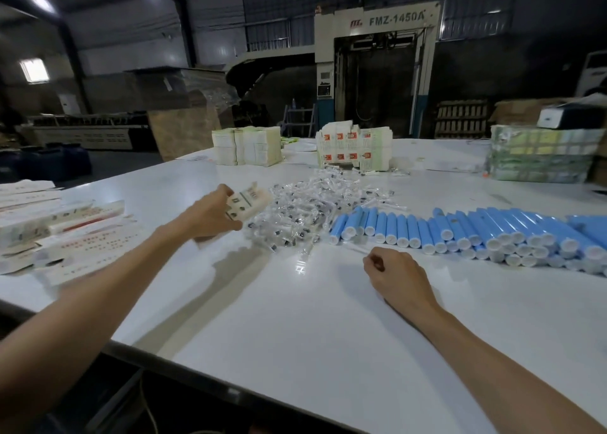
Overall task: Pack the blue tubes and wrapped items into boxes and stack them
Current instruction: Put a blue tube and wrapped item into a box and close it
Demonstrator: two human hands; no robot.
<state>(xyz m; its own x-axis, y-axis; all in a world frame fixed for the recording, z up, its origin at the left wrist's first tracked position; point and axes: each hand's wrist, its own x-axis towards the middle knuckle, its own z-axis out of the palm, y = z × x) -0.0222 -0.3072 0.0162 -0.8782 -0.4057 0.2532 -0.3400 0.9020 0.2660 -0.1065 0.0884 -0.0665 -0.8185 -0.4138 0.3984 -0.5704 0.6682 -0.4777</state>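
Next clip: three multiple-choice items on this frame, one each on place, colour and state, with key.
1. The blue tubes lie, relative to the wrapped items: A) left B) right C) on top
2. The tube caps are: A) red B) white C) black
3. The left hand: A) lies flat B) holds a tube C) grips a white box
Key: 1 B, they stretch off to the pile's right; 2 B, every round end shows white; 3 C, its fingers curl round the box.

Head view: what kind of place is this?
Likely a factory packing floor: a large machine marked FMZ-1450A behind the white table, rows of white-capped blue plastic tubes, stacks of flat printed cartons.
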